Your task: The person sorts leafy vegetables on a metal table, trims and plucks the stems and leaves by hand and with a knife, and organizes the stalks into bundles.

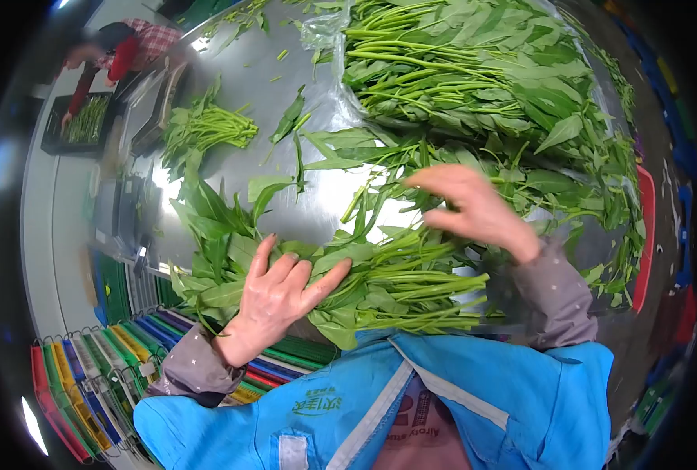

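Note:
In front of me lies a bunch of leafy greens (411, 286), which look like water spinach, with leaves to the left and cut stems to the right. Across its leaves rests my left hand (280, 290), fingers spread and thumb apart, touching the bunch from above. My right hand (470, 205) is raised over the stem end, slightly blurred, with thumb and forefinger apart and nothing visible between them. Beneath and behind it are loose green stems and leaves (552, 184). A large pile of the same greens (458, 70) sits on clear plastic at the back.
A smaller bunch (211, 129) and scattered leaves (288, 117) lie on the metal table (262, 59). Colourful crates (97, 376) stand at the lower left. Another person (129, 51) at the upper left reaches into a black crate (57, 129) of greens. A red edge (646, 243) runs at the right.

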